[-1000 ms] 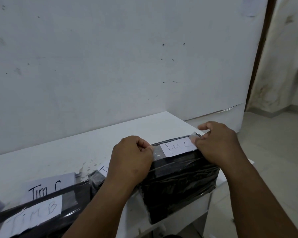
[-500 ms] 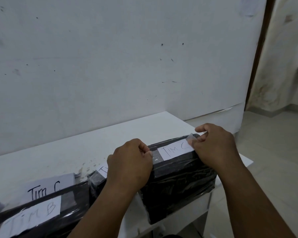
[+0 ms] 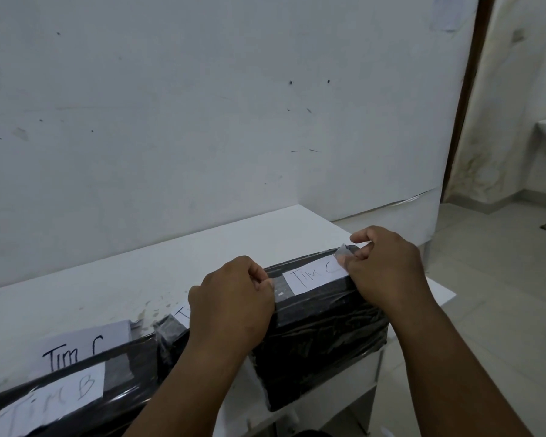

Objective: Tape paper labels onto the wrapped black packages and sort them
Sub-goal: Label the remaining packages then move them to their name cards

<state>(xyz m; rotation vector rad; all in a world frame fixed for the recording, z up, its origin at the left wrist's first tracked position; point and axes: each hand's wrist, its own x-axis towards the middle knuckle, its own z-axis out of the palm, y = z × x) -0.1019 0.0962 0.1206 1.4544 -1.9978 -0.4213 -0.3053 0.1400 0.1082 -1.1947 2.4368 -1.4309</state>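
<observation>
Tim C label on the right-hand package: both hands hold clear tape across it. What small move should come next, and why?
Probably press the tape down. The left hand pinches one end and the right hand the other, whose tip is lifted off the black package. The Tim C label already lies flat, so smoothing the tape would fix it.

From ten to twelve o'clock the table (image 3: 177,266) lies bare up to the wall (image 3: 202,105), open for my hands. At seven to eight o'clock the labelled black packages (image 3: 108,402) and a loose paper label (image 3: 85,345) block the near edge.
</observation>
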